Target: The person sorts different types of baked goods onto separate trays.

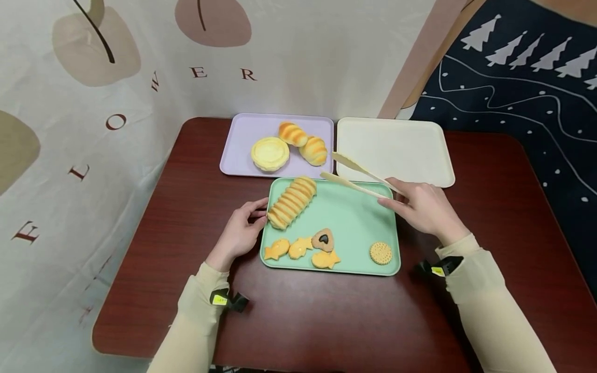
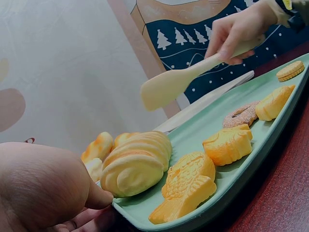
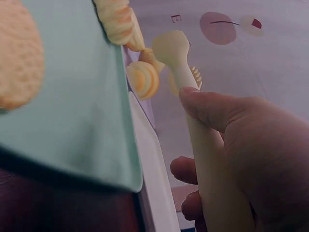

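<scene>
The pale tongs (image 1: 350, 163) are in the right hand (image 1: 424, 207), hanging over the far right part of the green tray (image 1: 354, 223) and the near left corner of the white tray (image 1: 396, 147). Their long axis slants from the hand toward the far left, the tips pointing at the purple tray (image 1: 238, 150). The right hand pinches them between thumb and fingers; the two arms stand apart at the tips, with nothing between them.

The left hand (image 1: 240, 228) is at the green tray's left edge, thumb against the rim (whether the fingers grip beneath it, I cannot tell). Beside it lies a ridged long bread (image 1: 292, 203), slanting from near left to far right. Three fish-shaped biscuits (image 1: 277, 249) and a heart biscuit (image 1: 323, 240) sit along the near side, a round biscuit (image 1: 381, 253) near the right corner.

The purple tray bears a round tart (image 1: 270, 154) and two small rolls (image 1: 293, 134). In the right wrist view the tongs cover most of the tart, one tong arm is hard to make out, and the round biscuit is cut off by the left edge.
</scene>
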{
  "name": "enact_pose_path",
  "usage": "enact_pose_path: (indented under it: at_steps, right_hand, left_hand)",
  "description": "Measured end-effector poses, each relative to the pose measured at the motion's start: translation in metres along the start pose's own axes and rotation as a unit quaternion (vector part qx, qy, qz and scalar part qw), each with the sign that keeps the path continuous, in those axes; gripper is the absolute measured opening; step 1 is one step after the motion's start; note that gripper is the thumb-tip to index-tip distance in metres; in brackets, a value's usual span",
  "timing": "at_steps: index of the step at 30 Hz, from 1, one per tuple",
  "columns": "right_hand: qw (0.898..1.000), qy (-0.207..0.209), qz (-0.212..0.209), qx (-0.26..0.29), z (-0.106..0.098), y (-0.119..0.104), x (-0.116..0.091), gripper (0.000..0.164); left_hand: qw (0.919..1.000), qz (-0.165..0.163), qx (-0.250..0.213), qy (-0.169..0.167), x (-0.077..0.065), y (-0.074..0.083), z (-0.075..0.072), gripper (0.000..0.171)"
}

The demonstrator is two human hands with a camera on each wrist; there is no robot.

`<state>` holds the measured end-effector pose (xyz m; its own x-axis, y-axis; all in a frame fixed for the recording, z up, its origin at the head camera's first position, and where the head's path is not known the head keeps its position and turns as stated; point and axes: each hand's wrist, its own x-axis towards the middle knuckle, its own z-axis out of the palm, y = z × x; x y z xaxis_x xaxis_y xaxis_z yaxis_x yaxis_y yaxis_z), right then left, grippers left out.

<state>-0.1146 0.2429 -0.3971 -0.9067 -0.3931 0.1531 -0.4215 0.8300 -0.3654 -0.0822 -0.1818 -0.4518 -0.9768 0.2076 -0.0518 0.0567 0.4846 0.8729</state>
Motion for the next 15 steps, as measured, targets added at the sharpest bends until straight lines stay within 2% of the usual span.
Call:
enact_pose_path:
  at_steps: [10, 15]
  right_hand:
    - [0.999, -0.007, 0.025, 0.028, 0.005, 0.006, -0.042, 0.046]
    - [0.999, 0.001, 0.035, 0.025, 0.009, 0.008, -0.06, 0.048]
  left_hand:
    - [0.9999, -0.007, -0.007, -0.003, 0.0, 0.002, -0.001, 0.046]
    - [1.0, -0.004, -0.003, -0.003, 0.0, 0.002, 0.0, 0.046]
